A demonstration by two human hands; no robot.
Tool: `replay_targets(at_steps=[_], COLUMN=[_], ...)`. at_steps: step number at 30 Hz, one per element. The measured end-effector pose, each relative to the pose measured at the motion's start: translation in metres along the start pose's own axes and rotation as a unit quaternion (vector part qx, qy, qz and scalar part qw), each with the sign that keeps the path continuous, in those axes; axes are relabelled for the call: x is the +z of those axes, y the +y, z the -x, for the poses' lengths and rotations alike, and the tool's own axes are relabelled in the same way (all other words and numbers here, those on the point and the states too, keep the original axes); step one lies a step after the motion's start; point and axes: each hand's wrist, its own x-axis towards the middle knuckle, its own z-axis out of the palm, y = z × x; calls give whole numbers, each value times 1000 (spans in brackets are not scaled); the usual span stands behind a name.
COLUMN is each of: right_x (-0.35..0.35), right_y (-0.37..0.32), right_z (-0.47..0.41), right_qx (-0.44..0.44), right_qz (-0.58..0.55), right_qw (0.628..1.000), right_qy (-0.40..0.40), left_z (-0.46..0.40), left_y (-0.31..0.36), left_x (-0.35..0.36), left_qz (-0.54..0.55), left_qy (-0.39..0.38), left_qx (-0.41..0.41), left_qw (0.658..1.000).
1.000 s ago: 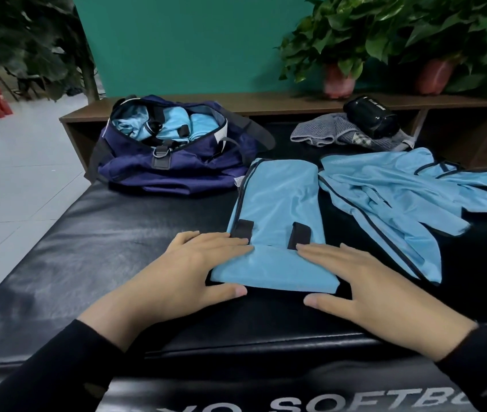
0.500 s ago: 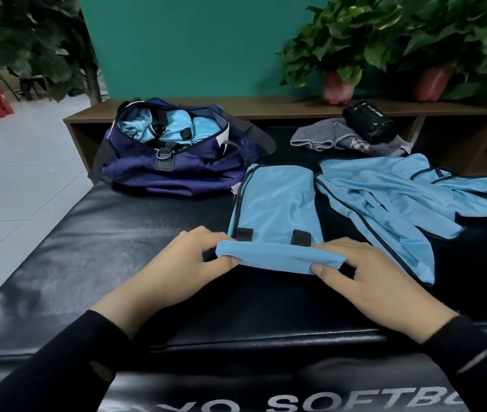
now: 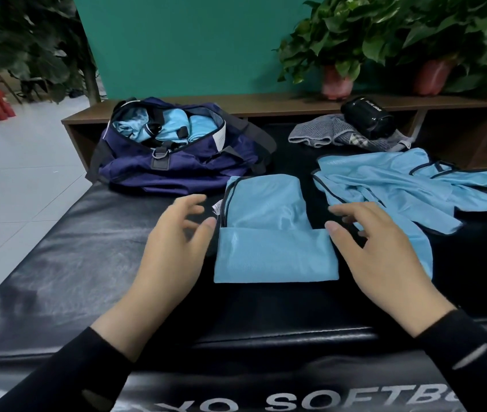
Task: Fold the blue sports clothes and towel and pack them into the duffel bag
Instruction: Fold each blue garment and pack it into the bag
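Black padded surface (image 3: 57, 263) in front of a green wall (image 3: 191, 40) carries our work. We hold our left hand (image 3: 173, 248) and right hand (image 3: 376, 248) with fingers spread and relaxed, gripping nothing, one at each side of the folded blue garment (image 3: 269, 233), whose near end is turned over on itself. Just right of it lies an unfolded blue garment (image 3: 399, 185). Behind on the left sits the open navy duffel bag (image 3: 176, 168), blue clothes already inside. Beyond lie a grey towel (image 3: 316, 132) and a black pouch (image 3: 367, 115)
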Motion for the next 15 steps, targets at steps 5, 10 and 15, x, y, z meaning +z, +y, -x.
replay_targets(at_steps=[5,10,15], right_x=[1,0,-5], right_y=[-10,-3,9], right_z=[14,7,-5], right_qx=[-146,-144,-109], right_qz=[45,121,83], right_qw=[974,936,944], right_qy=[-170,-298,-301], left_z=[15,10,4], left_y=[5,-10,-17], left_x=[12,11,-1], left_qz=[-221,-292,-227], left_qy=[-173,-285,-298], left_qx=[248,204,172], left_qw=[927,890,911])
